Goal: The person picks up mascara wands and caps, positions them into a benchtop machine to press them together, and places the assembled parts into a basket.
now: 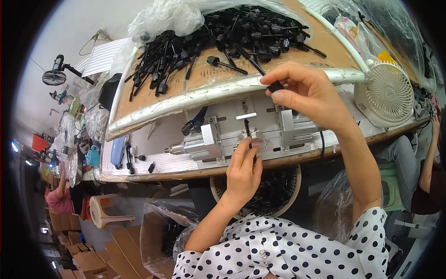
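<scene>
My right hand [304,90] is raised over the white padded rim, thumb and fingers pinching the cap of a black capped brush wand [275,86]. The wand's thin stem points up and left toward the pile. Lower down, my left hand [244,172] grips a second slim black brush wand [247,130] between its fingers, its tip pointing away from me. This wand is at the middle of a metal fixture [211,139], between two silver clamp cylinders [297,128]. My left fingers hide its lower part.
A heap of black capped brush wands [223,35] lies on a tilted cardboard tray [204,74]. A white fan [385,93] stands at the right. A basket [297,190] of black pieces sits under the table edge. Another person's arm [427,158] shows far right.
</scene>
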Motion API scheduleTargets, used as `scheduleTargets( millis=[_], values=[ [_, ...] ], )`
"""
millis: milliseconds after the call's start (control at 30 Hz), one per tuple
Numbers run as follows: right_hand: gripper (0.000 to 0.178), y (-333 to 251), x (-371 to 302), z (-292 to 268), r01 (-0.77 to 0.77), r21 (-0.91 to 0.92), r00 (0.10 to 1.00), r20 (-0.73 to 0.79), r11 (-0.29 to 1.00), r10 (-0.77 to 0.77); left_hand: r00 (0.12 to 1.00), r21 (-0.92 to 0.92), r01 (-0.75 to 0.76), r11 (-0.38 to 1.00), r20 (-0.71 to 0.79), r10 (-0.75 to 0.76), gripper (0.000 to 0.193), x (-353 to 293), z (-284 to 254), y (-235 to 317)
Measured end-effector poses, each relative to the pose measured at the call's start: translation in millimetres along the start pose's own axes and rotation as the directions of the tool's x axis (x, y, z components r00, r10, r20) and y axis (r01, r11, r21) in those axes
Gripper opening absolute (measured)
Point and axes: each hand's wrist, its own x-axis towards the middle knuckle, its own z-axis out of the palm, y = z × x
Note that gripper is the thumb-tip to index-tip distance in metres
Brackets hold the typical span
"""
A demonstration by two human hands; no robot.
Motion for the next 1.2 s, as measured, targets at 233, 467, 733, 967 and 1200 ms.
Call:
scheduleTargets(
  millis=[233,467,733,967,1200],
  values=[
    [0.026,-3.8,-27.6,1.0,0.038,-0.009,0.999,-0.030,0.999,-0.039,0.996,0.065,0.029,0.997,0.085,-0.035,0.026,7.1,-2.8,11.8],
    [0.033,-1.2,-50.5,15.6,-0.018,0.109,0.986,-0.163,0.994,0.036,0.997,-0.012,0.042,0.999,0.058,-0.042,0.019,11.6,-4.0,10.0],
    [0.033,19.5,-71.8,36.3,0.379,-0.341,0.925,0.130,0.860,-0.356,0.914,-0.295,-0.259,0.920,0.233,0.332,0.015,57.0,-95.5,9.3],
    [0.011,63.2,-46.0,83.9,0.513,-0.712,0.841,0.306,0.480,-0.445,0.879,0.184,-0.471,0.863,0.180,0.441,0.017,201.7,-75.1,-52.6],
    [0.010,64.1,-46.3,85.6,0.454,-0.753,0.883,0.311,0.476,-0.350,0.927,0.142,-0.318,0.938,0.254,0.276,0.013,199.6,-97.5,-42.0]
  ],
)
